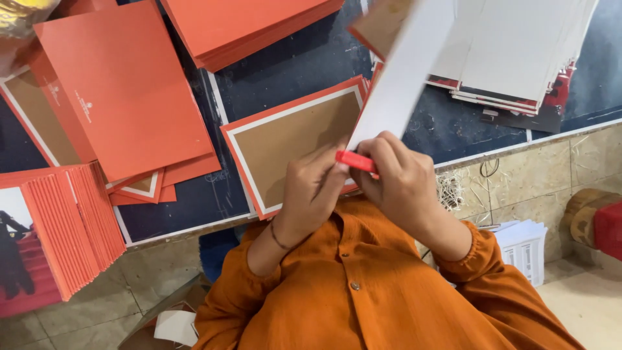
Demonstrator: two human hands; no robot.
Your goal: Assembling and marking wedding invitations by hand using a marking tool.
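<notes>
while the head camera looks down, the biggest thing in view is the dark blue worktable [298, 61], running across the top, with a tiled floor [97, 311] below its edge. next in size: a loose pile of orange-red card covers [123, 91] at the left, some flipped to show brown insides with white borders, and a tight fanned row of orange-red cards [74, 223] standing on edge at far left. another stack of orange-red covers [253, 26] sits top centre. a stack of white sheets [512, 45] lies top right, red edges showing underneath. one open cover [291, 139], brown face up with white border and orange rim, lies flat on the table right in front of the hands. a white card panel [402, 74] is raised off the table, tilted up toward the camera, lower end at the hands. left hand [311, 191] fingers curled, touching the lower end of the panel; exact hold on it can't be told. right hand [398, 181] closed around a small red stick-shaped tool [356, 161], pressed at the panel's bottom edge. white slotted basket [526, 249] on the floor, right.
</notes>
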